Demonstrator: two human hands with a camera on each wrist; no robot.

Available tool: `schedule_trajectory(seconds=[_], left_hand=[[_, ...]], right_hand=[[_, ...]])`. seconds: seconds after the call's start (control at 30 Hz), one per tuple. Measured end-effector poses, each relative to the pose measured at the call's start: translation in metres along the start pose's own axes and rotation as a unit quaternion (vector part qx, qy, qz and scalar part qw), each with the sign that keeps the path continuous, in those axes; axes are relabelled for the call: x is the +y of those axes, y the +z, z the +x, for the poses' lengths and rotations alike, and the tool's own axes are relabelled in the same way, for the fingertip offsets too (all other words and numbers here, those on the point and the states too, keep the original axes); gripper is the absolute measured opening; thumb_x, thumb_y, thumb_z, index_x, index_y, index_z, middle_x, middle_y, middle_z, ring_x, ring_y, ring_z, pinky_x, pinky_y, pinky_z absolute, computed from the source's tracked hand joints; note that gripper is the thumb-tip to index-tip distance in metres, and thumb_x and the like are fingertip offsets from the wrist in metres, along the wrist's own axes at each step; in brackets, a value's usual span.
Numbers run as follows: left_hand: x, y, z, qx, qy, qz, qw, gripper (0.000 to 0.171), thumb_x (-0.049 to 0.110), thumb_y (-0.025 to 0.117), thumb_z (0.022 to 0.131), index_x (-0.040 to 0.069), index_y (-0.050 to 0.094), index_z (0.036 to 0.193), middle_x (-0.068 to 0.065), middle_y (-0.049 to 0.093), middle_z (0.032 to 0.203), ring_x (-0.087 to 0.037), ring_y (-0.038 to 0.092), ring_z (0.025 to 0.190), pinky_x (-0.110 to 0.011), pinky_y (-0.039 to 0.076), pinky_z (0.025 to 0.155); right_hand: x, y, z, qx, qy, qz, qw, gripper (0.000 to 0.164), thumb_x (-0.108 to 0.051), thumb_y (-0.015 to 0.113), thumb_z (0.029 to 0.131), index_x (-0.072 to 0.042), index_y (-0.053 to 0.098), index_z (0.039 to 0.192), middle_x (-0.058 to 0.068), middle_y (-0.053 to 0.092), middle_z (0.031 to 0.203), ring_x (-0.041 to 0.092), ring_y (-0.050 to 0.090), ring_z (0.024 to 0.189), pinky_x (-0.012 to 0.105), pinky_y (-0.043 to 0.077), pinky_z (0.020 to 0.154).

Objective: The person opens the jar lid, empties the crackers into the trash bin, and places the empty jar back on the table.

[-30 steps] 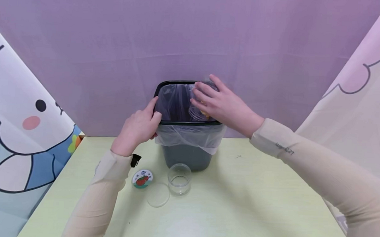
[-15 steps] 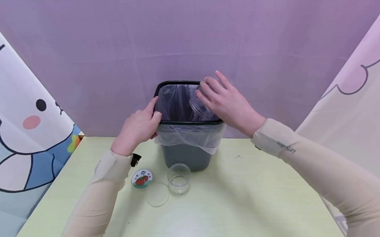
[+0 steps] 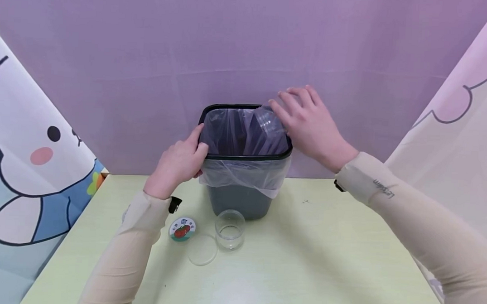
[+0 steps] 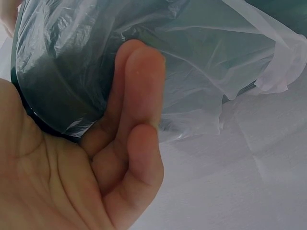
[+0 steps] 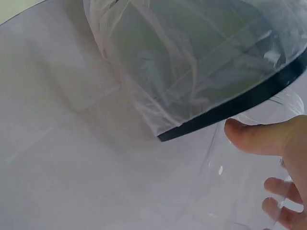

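My left hand (image 3: 178, 163) grips the rim of a dark grey trash bin (image 3: 239, 201) at its left, index finger along the edge. In the left wrist view, its other fingers (image 4: 144, 86) curl below the rim, outside the bin. At the bin's right side my right hand (image 3: 312, 123) holds a clear plastic jar (image 3: 268, 121), tilted with its mouth toward the inside of the bin. In the right wrist view, thumb and fingers lie around the jar's clear wall (image 5: 235, 182). A translucent liner bag (image 3: 244, 174) folds over the bin's rim. The bin's bottom is hidden.
In front of the bin, a second clear jar (image 3: 229, 233) stands on the pale green table (image 3: 324, 269). Left of it lie a clear round lid (image 3: 202, 251) and a round lid with a tomato picture (image 3: 182, 229). A purple cloth (image 3: 248, 48) hangs behind.
My right hand has moved right and slightly up, tilting the jar further. Orange bits seen at the jar one second ago are no longer visible. My left hand stays on the rim.
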State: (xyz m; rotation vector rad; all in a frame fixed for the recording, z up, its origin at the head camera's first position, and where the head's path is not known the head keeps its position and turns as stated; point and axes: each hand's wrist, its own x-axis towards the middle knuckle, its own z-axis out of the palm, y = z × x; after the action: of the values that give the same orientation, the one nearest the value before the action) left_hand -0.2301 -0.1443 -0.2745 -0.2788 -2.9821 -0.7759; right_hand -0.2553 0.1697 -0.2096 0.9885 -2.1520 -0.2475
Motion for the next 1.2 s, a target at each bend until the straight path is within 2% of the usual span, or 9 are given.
schedule_trajectory(seconds=[0.1,0.2,0.33,0.43,0.53,0.67,0.83,0.93,1.2], left_hand=[[0.0,0.0,0.0,0.0,0.002,0.001,1.0,0.066,0.035,0.023,0.098,0.028,0.006,0.161,0.0,0.063,0.057,-0.024,0.058,0.056,-0.043,0.046,0.069],[0.0,0.0,0.0,-0.001,0.002,0.003,1.0,0.066,0.035,0.023,0.098,0.028,0.006,0.161,0.0,0.063,0.058,-0.025,0.057,0.055,-0.042,0.045,0.067],[0.001,0.0,0.0,-0.002,0.001,0.004,1.0,0.067,0.035,0.023,0.097,0.028,0.006,0.161,0.0,0.063,0.057,-0.025,0.057,0.055,-0.042,0.045,0.065],[0.001,0.0,0.0,0.0,-0.002,0.003,1.0,0.067,0.034,0.023,0.097,0.029,0.006,0.161,0.0,0.062,0.057,-0.025,0.057,0.056,-0.042,0.045,0.066],[0.001,0.0,0.0,0.002,-0.002,0.002,1.0,0.067,0.034,0.023,0.097,0.029,0.006,0.161,0.0,0.063,0.057,-0.025,0.058,0.056,-0.042,0.045,0.068],[0.0,0.001,0.0,0.002,0.001,0.0,1.0,0.067,0.034,0.023,0.097,0.028,0.006,0.161,0.0,0.063,0.058,-0.025,0.057,0.056,-0.042,0.045,0.068],[0.001,0.001,0.001,0.002,0.002,-0.004,1.0,0.066,0.034,0.023,0.097,0.028,0.006,0.161,0.0,0.063,0.058,-0.024,0.057,0.055,-0.042,0.045,0.069],[0.001,0.001,0.0,0.001,0.002,-0.005,1.0,0.067,0.034,0.023,0.097,0.028,0.006,0.161,0.0,0.063,0.058,-0.024,0.057,0.054,-0.043,0.045,0.07],[0.002,0.002,0.0,-0.001,0.004,-0.013,0.9999,0.067,0.033,0.023,0.097,0.028,0.006,0.161,0.0,0.063,0.058,-0.024,0.057,0.053,-0.041,0.045,0.066]], right_hand=[[0.008,0.003,-0.007,0.011,0.039,0.024,0.999,0.075,-0.01,0.087,0.07,-0.003,0.055,0.137,0.023,0.055,0.132,0.046,0.048,0.12,0.059,0.039,0.103],[0.015,0.005,-0.015,0.01,0.089,0.056,0.994,0.086,-0.017,0.093,0.064,-0.002,0.053,0.139,0.022,0.056,0.132,0.045,0.049,0.118,0.057,0.043,0.098],[0.021,0.006,-0.026,-0.017,0.179,0.105,0.978,0.092,-0.026,0.093,0.066,-0.004,0.049,0.144,0.019,0.053,0.139,0.043,0.047,0.118,0.06,0.048,0.089],[0.024,0.007,-0.033,-0.043,0.251,0.156,0.954,0.093,-0.03,0.091,0.071,-0.008,0.044,0.149,0.017,0.05,0.143,0.042,0.045,0.121,0.063,0.048,0.088],[0.025,0.011,-0.042,-0.051,0.303,0.208,0.929,0.094,-0.032,0.089,0.074,-0.007,0.041,0.15,0.019,0.048,0.146,0.042,0.044,0.127,0.062,0.041,0.098],[0.023,0.021,-0.058,-0.035,0.358,0.278,0.891,0.095,-0.033,0.088,0.075,-0.003,0.039,0.151,0.021,0.05,0.144,0.04,0.045,0.13,0.057,0.034,0.107],[0.013,0.039,-0.079,-0.006,0.418,0.341,0.842,0.088,-0.034,0.088,0.076,-0.004,0.044,0.146,0.019,0.056,0.135,0.035,0.051,0.123,0.054,0.039,0.102],[0.005,0.05,-0.092,0.008,0.431,0.367,0.824,0.085,-0.032,0.088,0.076,-0.005,0.045,0.144,0.017,0.058,0.134,0.034,0.052,0.122,0.054,0.042,0.099],[-0.019,0.077,-0.128,0.05,0.458,0.417,0.784,0.075,-0.021,0.086,0.079,-0.001,0.045,0.14,0.02,0.054,0.136,0.038,0.049,0.127,0.058,0.038,0.105]])
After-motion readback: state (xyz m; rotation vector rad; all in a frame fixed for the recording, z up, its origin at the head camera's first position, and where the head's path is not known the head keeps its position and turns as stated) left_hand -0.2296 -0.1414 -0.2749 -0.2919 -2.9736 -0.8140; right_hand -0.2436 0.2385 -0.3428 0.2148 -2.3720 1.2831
